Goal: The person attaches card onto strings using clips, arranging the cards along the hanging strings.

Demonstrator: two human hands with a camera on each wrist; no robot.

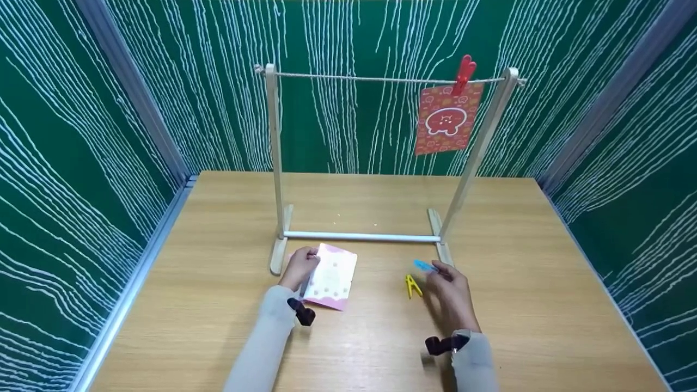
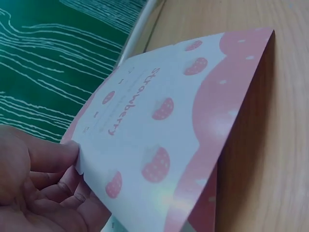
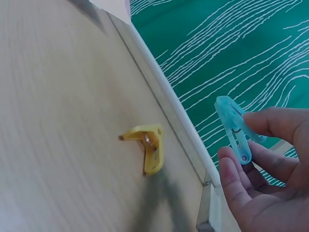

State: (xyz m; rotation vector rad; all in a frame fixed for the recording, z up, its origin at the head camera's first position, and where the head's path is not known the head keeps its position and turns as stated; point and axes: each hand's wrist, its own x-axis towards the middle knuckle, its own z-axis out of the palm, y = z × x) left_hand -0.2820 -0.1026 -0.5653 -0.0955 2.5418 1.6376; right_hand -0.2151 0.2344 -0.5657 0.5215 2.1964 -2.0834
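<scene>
Pinching strawberry card (image 1: pixel 330 277) in left hand (image 1: pixel 298 268), blue clothespin (image 1: pixel 423 265) in right hand (image 1: pixel 451 291) — likely readying to hang; next, probably raise both to far rope (image 1: pixel 370 79).

I see the head camera look forward and down, far enough back to fit the whole rack (image 1: pixel 362 237), the left hand (image 1: pixel 299 268) and the right hand (image 1: pixel 453 288). The left wrist camera, very near and tipped sideways, faces the strawberry card (image 2: pixel 140 121). The right wrist camera, near and tipped too, faces the blue peg (image 3: pixel 228 116) and yellow peg (image 3: pixel 157 157). The head view shares that card and those pegs. All three catch the tabletop (image 1: pixel 533 283) and green wall (image 1: pixel 370 32).
</scene>
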